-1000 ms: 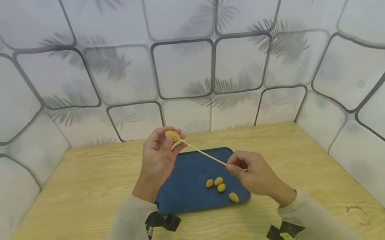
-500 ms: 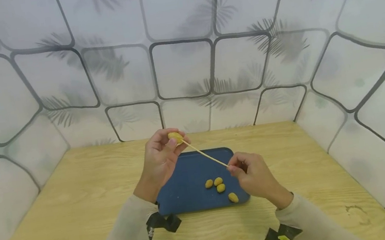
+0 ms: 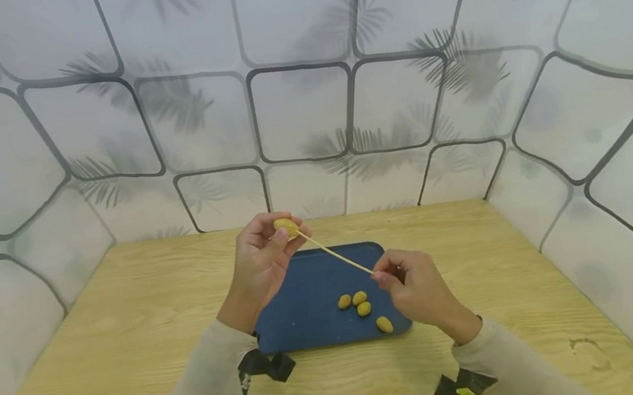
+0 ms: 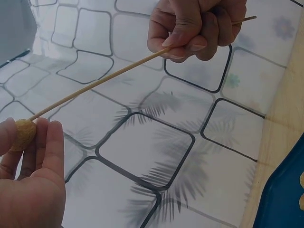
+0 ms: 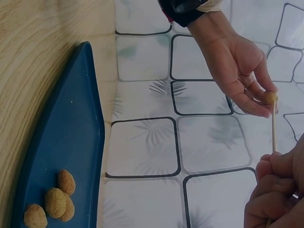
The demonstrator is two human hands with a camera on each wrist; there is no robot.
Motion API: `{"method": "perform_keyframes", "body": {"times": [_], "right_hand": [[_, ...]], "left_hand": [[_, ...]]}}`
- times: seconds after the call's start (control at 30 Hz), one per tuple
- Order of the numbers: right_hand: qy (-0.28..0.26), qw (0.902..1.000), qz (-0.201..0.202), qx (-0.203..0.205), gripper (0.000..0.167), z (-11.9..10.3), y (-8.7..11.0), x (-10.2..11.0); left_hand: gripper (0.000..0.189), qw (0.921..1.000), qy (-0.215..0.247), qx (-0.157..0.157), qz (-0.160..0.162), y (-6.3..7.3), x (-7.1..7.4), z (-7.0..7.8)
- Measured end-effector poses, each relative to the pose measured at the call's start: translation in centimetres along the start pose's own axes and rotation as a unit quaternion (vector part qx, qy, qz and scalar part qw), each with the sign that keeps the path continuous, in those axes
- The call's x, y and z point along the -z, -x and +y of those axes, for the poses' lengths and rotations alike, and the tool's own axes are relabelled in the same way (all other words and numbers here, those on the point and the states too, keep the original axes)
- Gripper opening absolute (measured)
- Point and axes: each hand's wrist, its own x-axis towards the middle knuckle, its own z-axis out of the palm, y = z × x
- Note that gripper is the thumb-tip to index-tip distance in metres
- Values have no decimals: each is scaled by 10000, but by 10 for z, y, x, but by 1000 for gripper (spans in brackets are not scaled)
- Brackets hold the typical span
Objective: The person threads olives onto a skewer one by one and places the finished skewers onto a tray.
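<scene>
Mid-frame, the left hand (image 3: 257, 258) pinches a yellow-brown, oval piece (image 3: 285, 227) at one end of a thin wooden stick (image 3: 336, 255), which the right hand (image 3: 415, 286) grips right of centre. Four similar pieces (image 3: 364, 309) lie on a blue rectangular tray (image 3: 304, 329), lower centre.

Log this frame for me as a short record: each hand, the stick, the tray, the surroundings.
Left hand: pinches a yellow-brown oval piece
Right hand: grips the thin stick, a short end showing past the fingers
Stick contact: far end meets the held piece; how deep it goes, if at all, cannot be told
Tray: blue, on the table
On tray: four similar pieces, three grouped, one apart near a corner
Table: light wood grain
Backdrop: pale, with dark rounded outlines and leaf prints
</scene>
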Motion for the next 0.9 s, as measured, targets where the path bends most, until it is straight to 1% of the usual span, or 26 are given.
{"method": "perform_keyframes", "body": {"times": [0.17,0.57,0.77,0.9], "right_hand": [[-17,9999,-32,-112,24,-2,0,0],[-23,9998,-29,-169,24,-8,-1,-1],[-17,9998,-81,-179,23,-10,-4,-4],[-8,9997,-99,-205,22,-12,-6,-5]], "left_hand": [[18,10000,19,7,12,-1,1,-1],[17,10000,-3,62,-3,-1,0,-2],[13,9997,-47,232,-76,0,-3,-6],[12,9997,-44,249,-7,1,-4,-8]]}}
